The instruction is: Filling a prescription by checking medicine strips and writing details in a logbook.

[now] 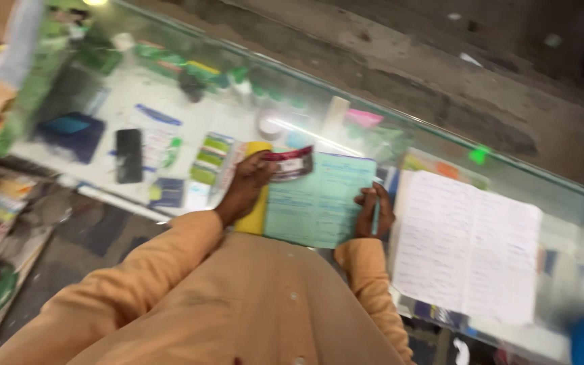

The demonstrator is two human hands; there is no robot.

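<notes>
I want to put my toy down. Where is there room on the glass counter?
A bare patch of glass counter lies between the black phone and dark blue pouch. It is crowded around the green pad and open notebook.

Small shop, glass display counter [441,128], stocked shelves [1,216]

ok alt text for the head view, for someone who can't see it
Seen from above, a person in orange sleeves works at a glass counter: the left hand holds a small dark red packet over a pale green form, and the right hand rests a pen on it. An open handwritten notebook lies to the right.
</notes>
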